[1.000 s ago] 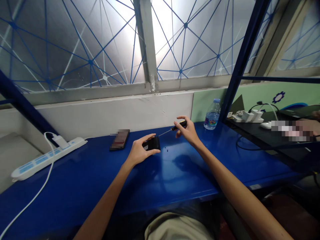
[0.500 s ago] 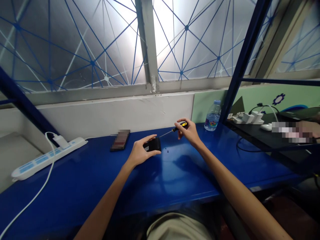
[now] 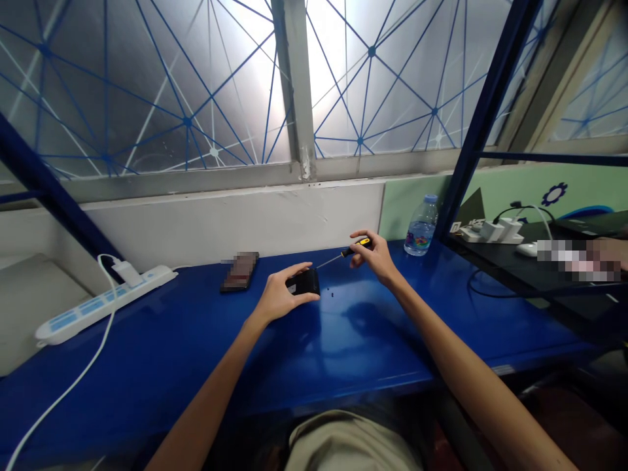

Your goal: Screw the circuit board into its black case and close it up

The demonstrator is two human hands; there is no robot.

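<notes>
My left hand [image 3: 279, 296] grips a small black flat device [image 3: 305, 282] that lies on the blue table [image 3: 196, 353]. My right hand [image 3: 373, 256] is closed round the black and yellow handle of a thin screwdriver [image 3: 354, 248]. The screwdriver's shaft slants down to the left, and its tip rests at the top edge of the device. A few tiny dark screws [image 3: 331, 295] lie on the table just right of the device.
A dark phone [image 3: 239, 272] lies left of the device. A white power strip [image 3: 103, 302] with a plugged charger and cable sits at the far left. A water bottle [image 3: 420, 226] stands at the back right. Beyond a blue post [image 3: 483, 111], a dark desk holds chargers.
My right hand has turned the screwdriver handle a little, so its yellow part now shows. My left hand stays on the device. The view has drifted slightly.
</notes>
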